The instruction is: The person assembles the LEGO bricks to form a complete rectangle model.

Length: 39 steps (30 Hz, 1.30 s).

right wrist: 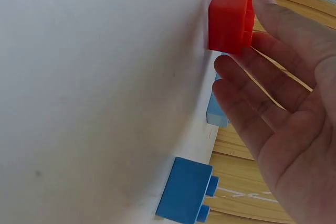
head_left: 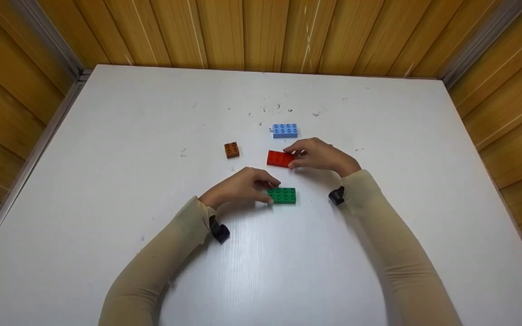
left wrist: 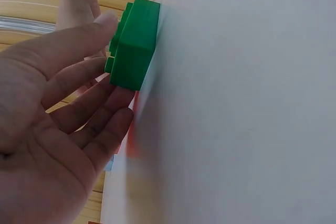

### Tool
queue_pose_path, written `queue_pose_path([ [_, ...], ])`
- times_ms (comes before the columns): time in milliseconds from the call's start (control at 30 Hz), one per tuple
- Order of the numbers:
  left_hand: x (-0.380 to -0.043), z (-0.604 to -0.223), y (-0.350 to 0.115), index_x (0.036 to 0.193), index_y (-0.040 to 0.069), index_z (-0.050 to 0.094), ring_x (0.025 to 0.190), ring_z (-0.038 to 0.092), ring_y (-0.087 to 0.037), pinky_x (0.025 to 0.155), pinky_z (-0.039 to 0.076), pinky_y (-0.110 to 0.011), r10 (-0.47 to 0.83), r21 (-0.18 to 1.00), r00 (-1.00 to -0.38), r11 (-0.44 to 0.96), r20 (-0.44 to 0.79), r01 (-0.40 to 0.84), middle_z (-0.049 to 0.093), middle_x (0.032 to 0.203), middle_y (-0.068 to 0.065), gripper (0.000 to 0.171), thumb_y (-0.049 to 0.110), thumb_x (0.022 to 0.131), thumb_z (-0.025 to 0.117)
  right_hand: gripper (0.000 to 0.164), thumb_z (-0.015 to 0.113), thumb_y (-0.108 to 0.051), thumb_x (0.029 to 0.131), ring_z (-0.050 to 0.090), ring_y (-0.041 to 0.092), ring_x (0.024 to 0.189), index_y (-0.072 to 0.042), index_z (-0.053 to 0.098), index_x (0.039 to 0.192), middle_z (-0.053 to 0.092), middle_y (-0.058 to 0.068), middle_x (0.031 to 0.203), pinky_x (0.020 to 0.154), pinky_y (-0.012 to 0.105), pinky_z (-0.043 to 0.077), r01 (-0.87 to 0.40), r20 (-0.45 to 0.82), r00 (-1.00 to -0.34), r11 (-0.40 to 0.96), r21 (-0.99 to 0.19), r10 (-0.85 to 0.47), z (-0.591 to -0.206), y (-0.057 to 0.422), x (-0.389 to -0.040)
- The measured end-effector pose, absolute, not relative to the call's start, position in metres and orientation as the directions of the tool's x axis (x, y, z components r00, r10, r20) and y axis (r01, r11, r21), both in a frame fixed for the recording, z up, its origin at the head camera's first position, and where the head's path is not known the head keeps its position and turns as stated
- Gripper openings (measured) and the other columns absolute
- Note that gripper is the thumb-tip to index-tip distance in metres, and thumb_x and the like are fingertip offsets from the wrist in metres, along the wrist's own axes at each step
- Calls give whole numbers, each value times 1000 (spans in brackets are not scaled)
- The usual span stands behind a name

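The thumb and fingers of your left hand [head_left: 245, 186] bend partway open around the left end of the green brick [head_left: 283, 196], while your right hand [head_left: 322, 156] straddles the red brick's [head_left: 278, 158] right end; whether either pinches, I cannot tell. Beyond them on the white table [head_left: 120, 136], you have a brown brick [head_left: 232, 150] left of the red one and a light blue brick [head_left: 285, 131] on its far side.

there are five bricks [head_left: 282, 195] [head_left: 278, 158] [head_left: 231, 150] [head_left: 285, 131] [right wrist: 184, 190], two hands [head_left: 242, 186] [head_left: 319, 155], two sleeves [head_left: 152, 258] [head_left: 392, 240], two wrist cameras [head_left: 219, 230] [head_left: 336, 196] and one table [head_left: 84, 181].
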State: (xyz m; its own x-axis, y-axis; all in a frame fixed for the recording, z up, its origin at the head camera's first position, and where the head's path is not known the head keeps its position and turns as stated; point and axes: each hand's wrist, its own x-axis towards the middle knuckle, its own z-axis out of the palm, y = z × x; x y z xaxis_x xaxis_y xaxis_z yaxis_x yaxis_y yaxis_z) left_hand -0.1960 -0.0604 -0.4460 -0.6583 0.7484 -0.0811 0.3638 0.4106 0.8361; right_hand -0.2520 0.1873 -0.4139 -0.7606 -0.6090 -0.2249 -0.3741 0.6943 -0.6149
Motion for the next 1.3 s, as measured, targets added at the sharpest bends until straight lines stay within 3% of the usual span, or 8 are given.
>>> queue_pose_path([
  [600,-196,-442,-60,116,5,70,101,62,-18,94,50,-31,755,791,-645,464,-118,398,70,113,-8,36,12,81,76,44,72,-17,86,56,27,109,-7,62,128,63,12,124,102,43,46,-356,-234,-778,717,-600,-582,-413,183,-250],
  [1300,-202,-439,-71,116,7,70,100,61,-18,93,51,-31,707,785,-686,518,-170,340,70,113,-5,35,9,81,75,39,72,-14,86,59,26,108,-7,66,124,65,11,121,100,41,48,-366,-256,-756,714,-597,-602,-413,190,-247],
])
